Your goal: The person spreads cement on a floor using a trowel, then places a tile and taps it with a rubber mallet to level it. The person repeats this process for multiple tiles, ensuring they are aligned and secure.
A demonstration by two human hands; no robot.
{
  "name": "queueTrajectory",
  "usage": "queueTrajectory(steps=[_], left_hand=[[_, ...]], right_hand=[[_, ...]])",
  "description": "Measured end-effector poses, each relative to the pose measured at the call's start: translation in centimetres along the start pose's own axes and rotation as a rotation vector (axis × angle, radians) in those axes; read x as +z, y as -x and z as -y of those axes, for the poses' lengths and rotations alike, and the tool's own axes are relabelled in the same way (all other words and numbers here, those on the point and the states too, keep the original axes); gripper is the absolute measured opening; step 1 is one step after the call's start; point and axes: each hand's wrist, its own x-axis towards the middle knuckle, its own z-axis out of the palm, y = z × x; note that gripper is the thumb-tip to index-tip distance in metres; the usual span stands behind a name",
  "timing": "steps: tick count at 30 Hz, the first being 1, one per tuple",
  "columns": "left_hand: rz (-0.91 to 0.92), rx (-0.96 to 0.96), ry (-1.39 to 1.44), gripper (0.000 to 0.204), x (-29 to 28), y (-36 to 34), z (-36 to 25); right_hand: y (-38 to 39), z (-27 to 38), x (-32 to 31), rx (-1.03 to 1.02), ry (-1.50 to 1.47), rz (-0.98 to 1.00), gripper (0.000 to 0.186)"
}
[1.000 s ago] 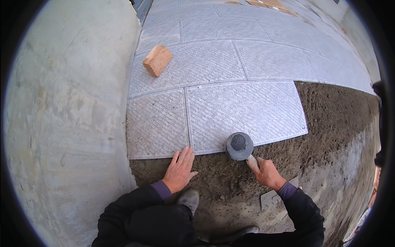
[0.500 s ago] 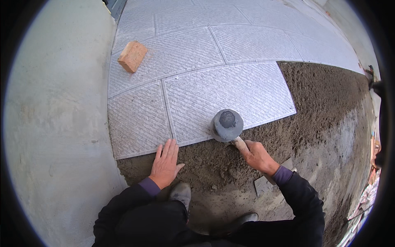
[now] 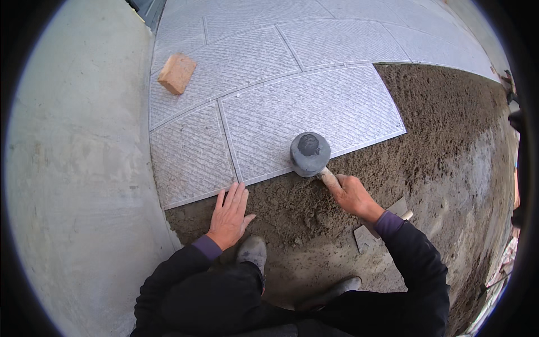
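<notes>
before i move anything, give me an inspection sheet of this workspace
surface: bare brown-grey bed, rough and uneven, right of and in front of the tiles
job's things: large grey tile and smaller grey tile side by side; grey-headed mallet at the large tile's front edge, contact unclear
clutter: tan block on a tile behind; notched trowel partly hidden by the right forearm
hands: left hand open, by the joint at the front edge; right hand gripping the mallet's handle
cables: none clearly seen; right rim unclear
surroundings: pale wall at left
</notes>
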Motion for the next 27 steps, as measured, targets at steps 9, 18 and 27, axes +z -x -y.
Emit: queueTrajectory(steps=[9,18,27], left_hand=[[-0.019,-0.315,-0.068,0.081,-1.2,-1.0,8.3],[-0.024,-0.282,-0.060,0.081,-0.4,-1.0,8.8],[-0.136,-0.209,0.089,0.082,-1.0,-3.8,5.6]], right_hand=[[3.2,-1.1,-1.6,-0.033,0.028,-0.031,0.063],[3.3,0.5,-0.7,-0.076,0.128,0.022,0.057],[4.4,1.4,0.6,-0.199,0.169,0.066,0.057]])
